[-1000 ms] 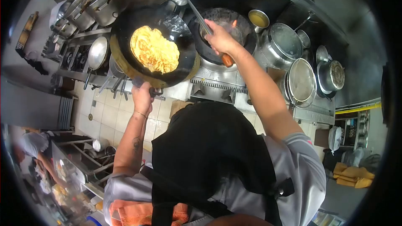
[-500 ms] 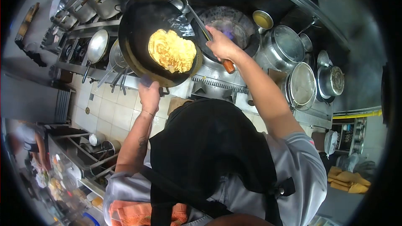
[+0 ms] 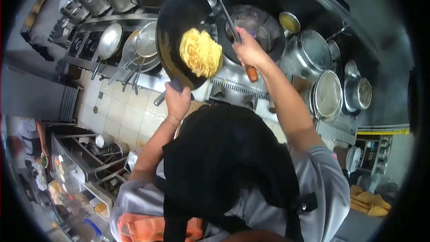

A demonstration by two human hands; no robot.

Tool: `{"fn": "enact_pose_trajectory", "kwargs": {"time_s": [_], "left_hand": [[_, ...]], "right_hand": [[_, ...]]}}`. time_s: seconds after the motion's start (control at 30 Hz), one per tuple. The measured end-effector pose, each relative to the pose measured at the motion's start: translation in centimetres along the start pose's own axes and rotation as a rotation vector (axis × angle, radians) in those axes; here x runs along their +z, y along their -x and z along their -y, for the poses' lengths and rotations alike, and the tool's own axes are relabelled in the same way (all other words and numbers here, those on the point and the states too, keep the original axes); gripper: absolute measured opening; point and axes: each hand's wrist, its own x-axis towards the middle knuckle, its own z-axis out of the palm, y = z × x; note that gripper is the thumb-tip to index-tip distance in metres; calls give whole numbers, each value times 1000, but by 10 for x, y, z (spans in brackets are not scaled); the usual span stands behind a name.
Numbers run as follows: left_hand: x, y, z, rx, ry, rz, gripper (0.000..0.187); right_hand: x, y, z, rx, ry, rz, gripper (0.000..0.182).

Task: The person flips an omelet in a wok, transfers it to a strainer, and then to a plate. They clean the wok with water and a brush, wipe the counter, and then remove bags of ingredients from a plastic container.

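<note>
A black wok [image 3: 169, 31] is tilted up on its side, and a browned yellow omelette [image 3: 200, 54] lies against its inner right side. My left hand [image 3: 178, 101] is closed round the wok's near edge at its handle, with something dark, perhaps a cloth, under the fingers. In my right hand [image 3: 248, 50] is a ladle [image 3: 227, 14] with a long metal shaft and a wooden end. Its bowl, at the wok's far right rim, is partly hidden.
Right of the wok is a burner [image 3: 251, 31] with a bluish flame. Pots [image 3: 312, 49] and strainers [image 3: 328, 95] stand farther right. On the left are a pan [image 3: 110, 40] and more strainers [image 3: 147, 39]. Another person [image 3: 33, 136] is at a counter at lower left.
The wok has swung right and tipped more steeply, carrying the omelette with it. My left hand has moved right with the wok; the ladle has shifted slightly right.
</note>
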Motion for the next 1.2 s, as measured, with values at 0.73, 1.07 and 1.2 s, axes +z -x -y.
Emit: {"fn": "enact_pose_trajectory", "kwargs": {"time_s": [0.73, 1.07, 1.2], "left_hand": [[1, -2, -1, 126, -335, 0, 57], [-8, -1, -6, 245, -459, -27, 57], [-13, -16, -4, 346, -473, -79, 60]], "right_hand": [[-9, 10, -7, 27, -163, -6, 70], [-10, 11, -7, -1, -238, -39, 75], [-1, 5, -4, -16, -267, -36, 75]]}}
